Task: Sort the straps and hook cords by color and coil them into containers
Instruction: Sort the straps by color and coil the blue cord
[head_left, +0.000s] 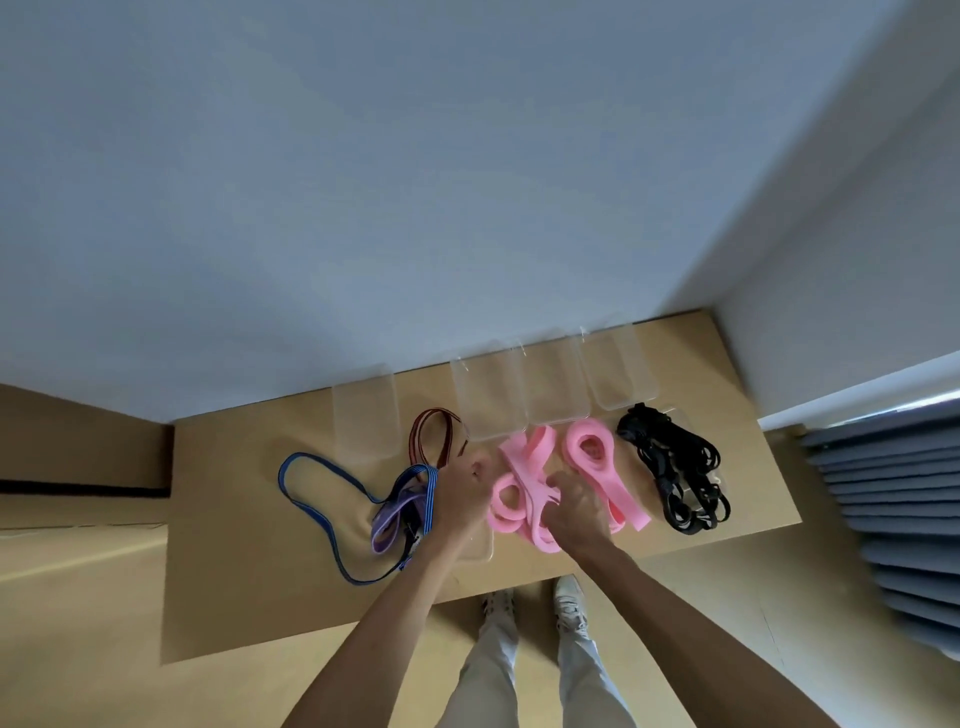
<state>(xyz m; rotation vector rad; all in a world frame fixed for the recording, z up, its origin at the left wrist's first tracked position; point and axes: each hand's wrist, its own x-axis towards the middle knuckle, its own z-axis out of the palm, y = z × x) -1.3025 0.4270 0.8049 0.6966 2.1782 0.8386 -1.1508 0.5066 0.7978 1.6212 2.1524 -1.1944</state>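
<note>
A: Hands?

B: Both forearms reach forward over the table. Left hand is knuckles up, fingers curled; whether it grips anything I cannot tell, too blurred. It sits just beside the blue cord and purple strap. Right hand is curled down into the pink straps, fingers closed on a band.

A: The rest?

B: A second pink coil lies just right of that hand. Black hook cords are heaped further right. A dark red cord loops behind the left hand. Clear containers stand in a row along the wall side.
</note>
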